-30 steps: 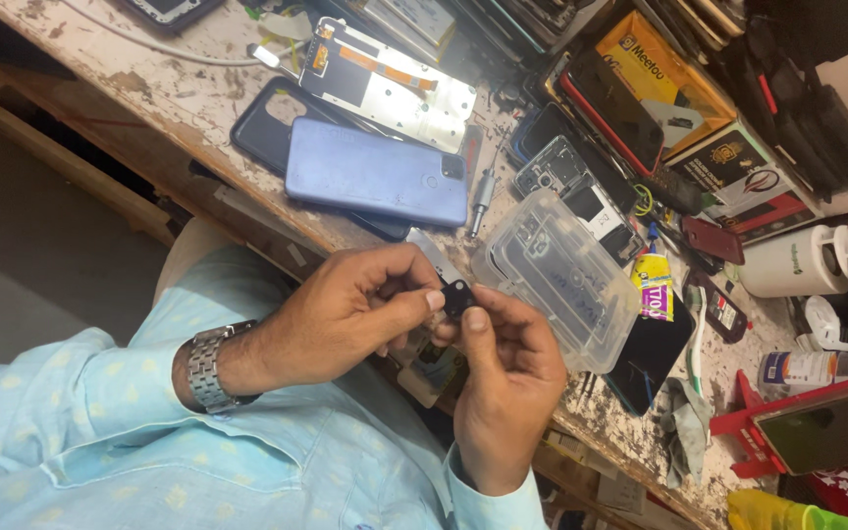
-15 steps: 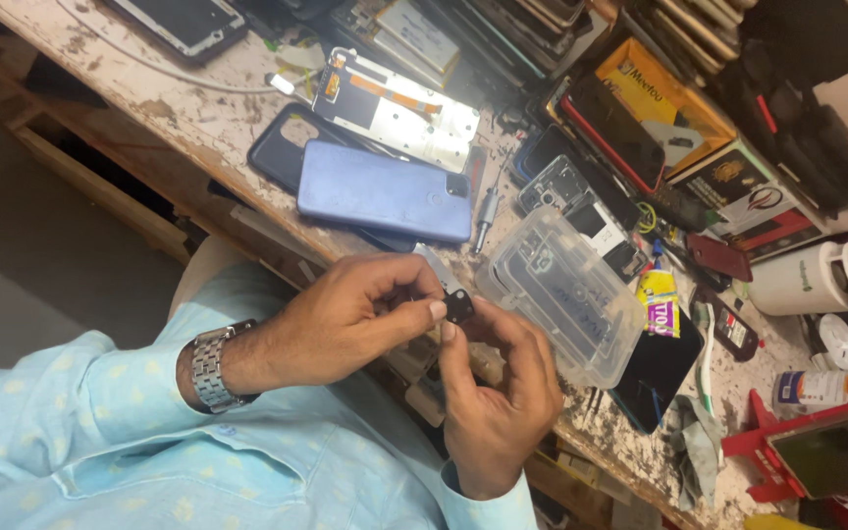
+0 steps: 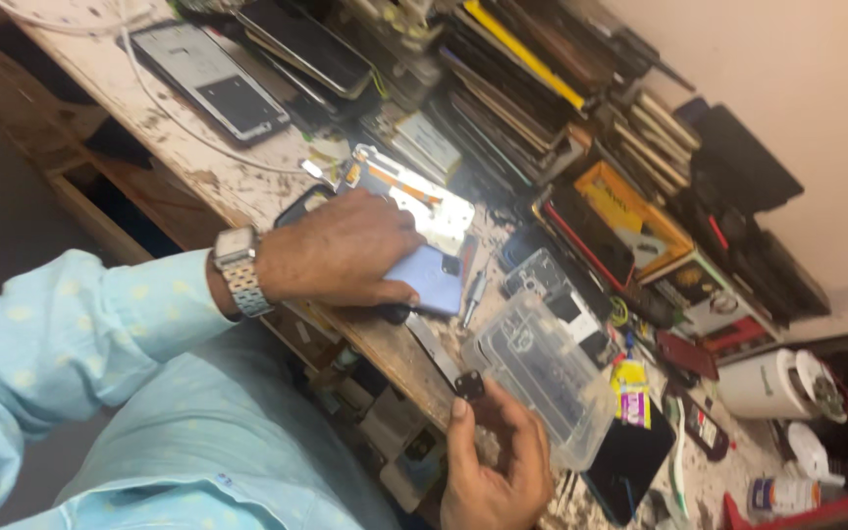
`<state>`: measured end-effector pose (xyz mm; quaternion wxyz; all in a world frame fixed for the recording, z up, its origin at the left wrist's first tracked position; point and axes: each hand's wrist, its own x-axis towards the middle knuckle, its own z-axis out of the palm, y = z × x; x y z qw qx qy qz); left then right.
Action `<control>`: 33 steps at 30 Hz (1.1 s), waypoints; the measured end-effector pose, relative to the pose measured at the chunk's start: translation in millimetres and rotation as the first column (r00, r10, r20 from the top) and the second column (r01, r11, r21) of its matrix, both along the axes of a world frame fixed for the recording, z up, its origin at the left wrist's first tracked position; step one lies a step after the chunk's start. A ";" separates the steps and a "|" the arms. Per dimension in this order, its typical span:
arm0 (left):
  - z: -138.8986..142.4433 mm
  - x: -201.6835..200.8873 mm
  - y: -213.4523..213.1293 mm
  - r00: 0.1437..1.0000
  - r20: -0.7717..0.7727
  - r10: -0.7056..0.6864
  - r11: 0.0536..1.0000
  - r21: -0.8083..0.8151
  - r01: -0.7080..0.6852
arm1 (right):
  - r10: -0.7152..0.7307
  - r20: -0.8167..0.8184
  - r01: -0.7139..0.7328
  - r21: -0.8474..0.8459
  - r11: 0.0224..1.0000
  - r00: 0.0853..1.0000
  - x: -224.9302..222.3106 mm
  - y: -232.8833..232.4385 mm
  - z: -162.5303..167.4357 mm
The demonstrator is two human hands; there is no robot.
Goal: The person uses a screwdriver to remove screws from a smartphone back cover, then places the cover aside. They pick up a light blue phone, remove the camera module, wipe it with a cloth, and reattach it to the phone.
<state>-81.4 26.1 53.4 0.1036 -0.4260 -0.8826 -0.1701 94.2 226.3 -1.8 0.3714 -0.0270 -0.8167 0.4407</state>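
On blue phone: left hand flat (palm down).

Left hand flat, right hand pinching.

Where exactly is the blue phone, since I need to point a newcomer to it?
On the cluttered workbench, look near its front edge, under the person's left hand with the wristwatch. The blue phone lies back up, a dark camera patch at its corner. Its neighbours are black or opened; it alone is plain lavender-blue.
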 end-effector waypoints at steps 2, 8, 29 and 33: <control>0.8 -2.7 -1.0 1.000 -0.016 -0.007 0.999 -0.033 0.006 | -0.008 0.015 0.009 -0.039 0.999 1.000 -0.6 2.8 -5.3; -0.5 -16.7 6.6 0.984 0.169 0.057 0.983 -0.181 -0.026 | -0.044 0.083 0.048 -0.049 0.998 0.996 5.0 7.0 -9.4; -10.9 -59.3 -7.8 0.866 0.476 -0.152 0.965 0.262 0.026 | -0.028 0.027 0.028 -0.018 0.999 0.999 -0.5 7.5 -8.1; -7.0 -53.0 -15.4 0.817 0.538 -0.210 0.928 0.372 -0.006 | -0.019 -0.075 0.023 0.057 0.998 0.997 -12.6 17.1 -11.0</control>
